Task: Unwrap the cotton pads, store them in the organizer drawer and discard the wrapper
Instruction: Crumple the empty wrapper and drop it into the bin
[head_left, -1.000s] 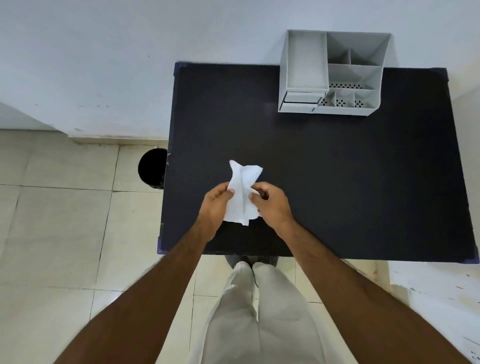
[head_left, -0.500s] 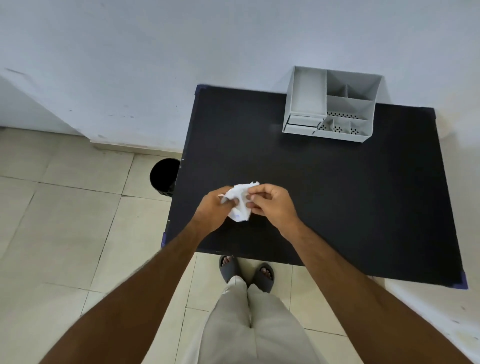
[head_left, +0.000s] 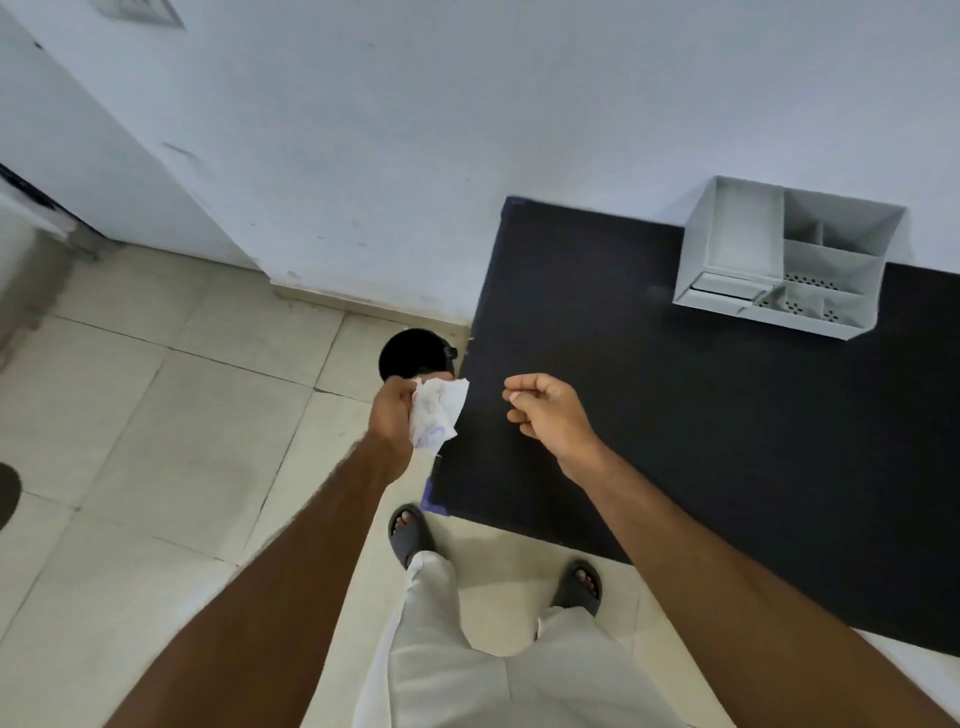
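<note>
Pale wall (head_left: 467, 130) fills the upper frame; beige floor tiles (head_left: 156, 441) cover the lower left. Black table (head_left: 727, 441) occupies the right half, its near left corner at frame centre. Person's light trousers (head_left: 467, 665) and dark sandals (head_left: 410, 535) at bottom centre, standing beside the table's near edge. Grey organizer (head_left: 779, 260) sits at the table's far side, upper right of frame, against the wall; its small drawer (head_left: 719, 285) at the lower left front appears closed or nearly so. Round black bin (head_left: 413, 356) on the floor, just left of the table's edge. Left hand (head_left: 392, 415) fingers clenched around the crumpled white wrapper (head_left: 439, 413), held in the air just below the bin's opening in the frame. Right hand (head_left: 545, 415) over the table, empty, fingers loosely curled, thumb and forefinger nearly meeting. Cotton pads not visible.
</note>
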